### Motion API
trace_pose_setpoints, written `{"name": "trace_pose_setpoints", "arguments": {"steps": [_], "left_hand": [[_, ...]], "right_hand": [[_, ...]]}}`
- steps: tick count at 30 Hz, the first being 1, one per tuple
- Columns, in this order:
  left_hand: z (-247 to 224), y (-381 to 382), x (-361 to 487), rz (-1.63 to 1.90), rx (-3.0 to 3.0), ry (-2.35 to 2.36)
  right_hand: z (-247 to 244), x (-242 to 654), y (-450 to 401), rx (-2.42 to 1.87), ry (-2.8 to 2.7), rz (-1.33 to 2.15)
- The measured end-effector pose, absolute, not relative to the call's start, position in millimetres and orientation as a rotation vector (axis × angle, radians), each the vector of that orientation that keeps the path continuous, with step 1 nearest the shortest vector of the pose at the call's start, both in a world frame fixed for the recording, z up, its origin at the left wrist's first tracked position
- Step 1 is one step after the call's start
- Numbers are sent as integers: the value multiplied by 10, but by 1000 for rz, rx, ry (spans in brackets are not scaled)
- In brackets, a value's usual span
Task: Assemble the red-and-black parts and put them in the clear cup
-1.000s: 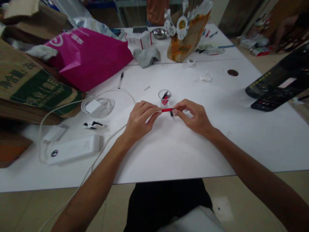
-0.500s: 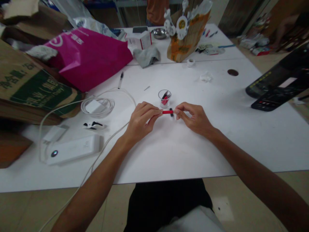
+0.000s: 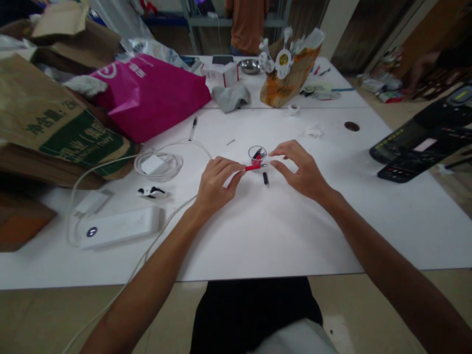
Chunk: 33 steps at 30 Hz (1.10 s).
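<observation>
My left hand (image 3: 220,183) pinches a short red pen piece (image 3: 252,167) between thumb and fingertips. Its silvery tip points right, over the near side of a small clear cup (image 3: 257,153). Red and black pieces of a like kind lie inside that cup. My right hand (image 3: 300,169) is just right of the cup, thumb and forefinger apart with nothing seen between them. Between the hands, a short black pen piece (image 3: 266,179) with a pale tip rests on the white table (image 3: 280,236).
At left lie a white power bank (image 3: 121,227), a coiled cable (image 3: 173,167) and a black-and-white clip-like object (image 3: 152,192). Behind are a pen (image 3: 193,129), a magenta bag (image 3: 155,93) and a grey cloth (image 3: 231,97). A phone (image 3: 424,152) leans by a dark bottle (image 3: 409,130) at right.
My right hand has let go of the red piece's right end and opened, baring the silvery tip. My left hand still holds the piece. The view has shifted slightly.
</observation>
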<state>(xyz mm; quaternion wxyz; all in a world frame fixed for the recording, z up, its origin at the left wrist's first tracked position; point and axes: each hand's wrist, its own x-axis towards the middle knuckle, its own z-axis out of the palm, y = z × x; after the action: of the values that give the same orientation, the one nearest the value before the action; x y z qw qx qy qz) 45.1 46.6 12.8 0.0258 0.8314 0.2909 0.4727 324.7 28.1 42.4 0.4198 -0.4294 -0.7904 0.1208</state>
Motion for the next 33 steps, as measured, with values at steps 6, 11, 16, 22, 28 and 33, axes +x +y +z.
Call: {"name": "trace_pose_setpoints", "arguments": {"steps": [6,11,16,22,28,33], "left_hand": [[116,548,368,1521,2490,994],[133,545,346,1505,2513,976],[145,544,327,1526,2528,959],[141,570,302,1507,2532,974],[155,573,297,1481,2538,987],[163,569,295,1459,2528,1004]], "right_hand": [[730,3311,689,-1073,-2384,112],[854,3237,845,-1093,-2533,76],[960,3155,967,-1160,-2665,70],[1156,3059,1128,-1270,-2920,204],[1256,2940,1233,-1400,-2973,414],[1297,2924,1267,-1506,-2993,411]]}}
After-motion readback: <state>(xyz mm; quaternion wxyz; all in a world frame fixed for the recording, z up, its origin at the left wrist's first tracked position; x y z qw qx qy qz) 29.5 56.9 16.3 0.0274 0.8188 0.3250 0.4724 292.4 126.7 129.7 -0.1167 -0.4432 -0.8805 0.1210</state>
